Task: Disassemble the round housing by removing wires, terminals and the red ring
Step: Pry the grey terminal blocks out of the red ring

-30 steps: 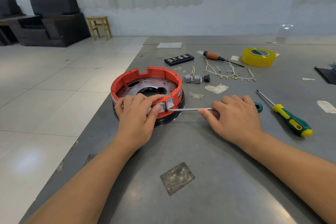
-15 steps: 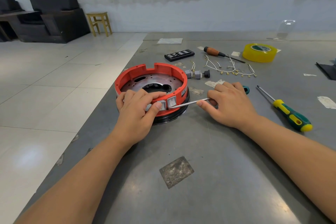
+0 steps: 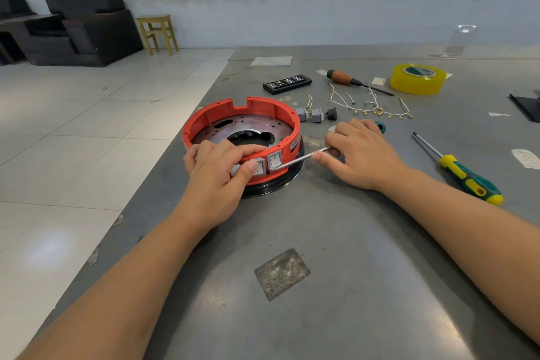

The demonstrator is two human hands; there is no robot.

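The round housing has a red ring point(image 3: 222, 112) over a black base point(image 3: 280, 183), with a metal plate point(image 3: 248, 126) inside. It stands near the table's left edge. My left hand point(image 3: 217, 171) grips the ring's near rim, thumb pressed on a grey rocker switch point(image 3: 258, 167). A second switch point(image 3: 274, 161) sits just right of it. My right hand point(image 3: 361, 152) holds a teal-handled screwdriver point(image 3: 302, 157), its tip at the lower edge of that second switch. Removed white wires with brass terminals point(image 3: 371, 107) lie behind my right hand.
On the grey table point(image 3: 336, 242): removed grey switches point(image 3: 315, 114), a black bit case point(image 3: 287, 84), a wooden-handled screwdriver point(image 3: 353, 81), a yellow tape roll point(image 3: 418, 79), a green-yellow screwdriver point(image 3: 464, 174). The table edge runs left of the housing, with tiled floor point(image 3: 73, 131) beyond.
My right hand has moved closer to the housing and the screwdriver tip has pushed in under the right switch. My left hand keeps its grip on the ring.
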